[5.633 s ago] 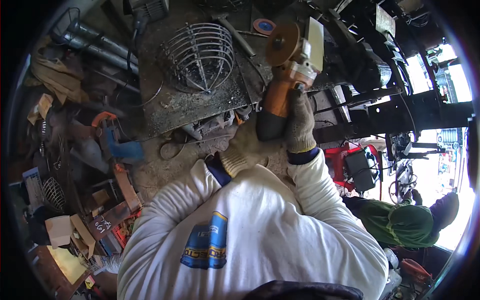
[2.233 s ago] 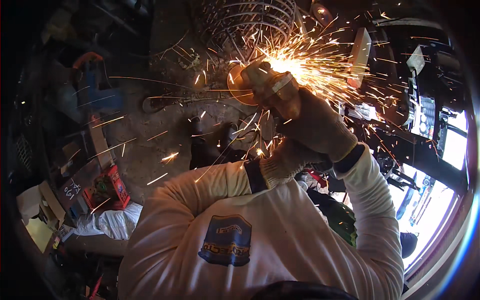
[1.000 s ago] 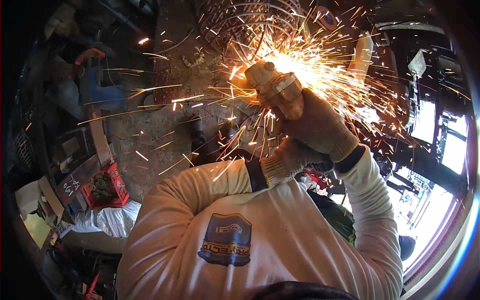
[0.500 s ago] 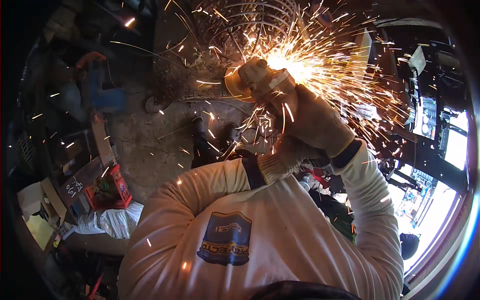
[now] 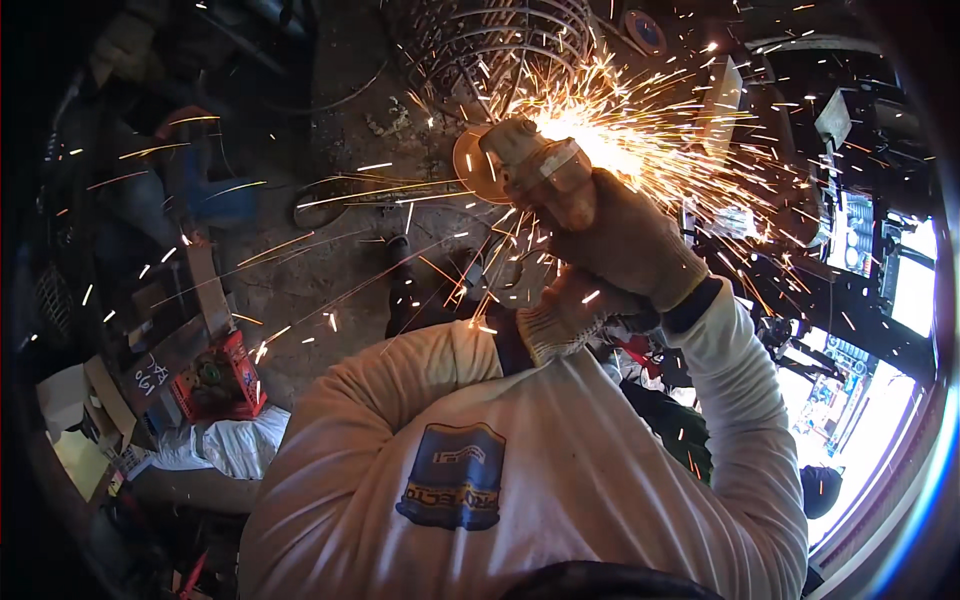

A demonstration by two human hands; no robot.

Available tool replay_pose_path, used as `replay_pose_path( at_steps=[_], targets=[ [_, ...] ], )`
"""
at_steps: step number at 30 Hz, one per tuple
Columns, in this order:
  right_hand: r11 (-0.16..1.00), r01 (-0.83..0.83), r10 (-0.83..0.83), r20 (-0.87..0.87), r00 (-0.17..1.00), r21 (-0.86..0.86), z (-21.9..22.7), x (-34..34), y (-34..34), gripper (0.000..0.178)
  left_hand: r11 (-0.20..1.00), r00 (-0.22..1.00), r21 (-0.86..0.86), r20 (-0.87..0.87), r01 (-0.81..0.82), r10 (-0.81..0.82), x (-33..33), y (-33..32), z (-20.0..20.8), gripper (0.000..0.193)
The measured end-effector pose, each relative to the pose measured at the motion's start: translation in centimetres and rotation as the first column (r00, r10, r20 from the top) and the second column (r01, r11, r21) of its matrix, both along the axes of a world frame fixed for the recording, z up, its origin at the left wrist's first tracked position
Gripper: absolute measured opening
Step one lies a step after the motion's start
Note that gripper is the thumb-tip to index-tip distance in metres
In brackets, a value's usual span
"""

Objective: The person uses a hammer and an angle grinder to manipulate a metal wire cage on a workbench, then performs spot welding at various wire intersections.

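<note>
An angle grinder (image 5: 537, 160) throws a bright spray of orange sparks to the right. Its thin disc (image 5: 478, 163) sticks out at the left of the head. My right hand (image 5: 635, 235), in a tan knit work glove, is closed round the grinder's body just behind the head. Lower down, my left hand (image 5: 570, 310), also gloved, is wrapped round the rear of the tool, partly covered by the right hand. The glare hides the spot where the sparks start, so the workpiece cannot be made out.
Curved metal rods form a round cage-like frame (image 5: 510, 40) beyond the grinder. A red plastic crate (image 5: 215, 380) stands at left, by a white sack (image 5: 240, 440). Near it leans a dark board (image 5: 160, 365). A round disc (image 5: 645, 32) lies at the far right. Sparks land over the concrete floor (image 5: 300, 270).
The grinder and both hands stay in nearly the same place. Sparks now also streak further left across the floor, and the disc shows a little more clearly.
</note>
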State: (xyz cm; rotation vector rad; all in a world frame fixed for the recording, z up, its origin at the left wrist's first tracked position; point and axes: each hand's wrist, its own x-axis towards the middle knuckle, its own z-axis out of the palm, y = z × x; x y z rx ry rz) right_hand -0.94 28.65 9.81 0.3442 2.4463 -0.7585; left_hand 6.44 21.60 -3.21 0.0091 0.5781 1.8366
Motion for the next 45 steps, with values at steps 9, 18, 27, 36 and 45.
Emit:
replay_pose_path(
  at_steps=[9, 18, 27, 36, 45],
  targets=[
    [0.987, 0.123, -0.134, -0.108, 0.985, -0.107, 1.3, 3.3, 1.6, 0.064, 0.992, 0.964, 0.084, -0.244, -0.09, 0.108, 1.3, 0.4, 2.1, 0.046],
    [0.805, 0.425, -0.545, -0.233, 0.806, -0.414, 0.2, 8.8, 6.6, 0.062, 0.96, 0.153, -0.216, -0.97, -0.178, -0.19, -0.7, 1.2, 5.2, 0.062],
    [0.299, 0.291, -0.789, -0.064, 0.612, -0.909, -2.5, 9.1, 10.5, 0.049, 0.844, 0.325, -0.514, -0.833, -0.154, -0.448, -3.4, 2.3, 7.4, 0.062],
    [0.076, 0.415, -0.833, 0.171, 0.526, -0.907, -6.3, 5.2, 14.2, 0.056, 0.969, 0.683, -0.245, -0.713, -0.03, -0.159, -5.1, 5.2, 6.1, 0.033],
    [0.539, 0.578, -0.742, -0.022, 0.67, -0.613, -5.6, 1.0, 15.8, 0.043, 0.7, -0.263, -0.473, -0.694, -0.536, -0.67, -5.4, 7.8, 7.6, 0.057]
  ],
)
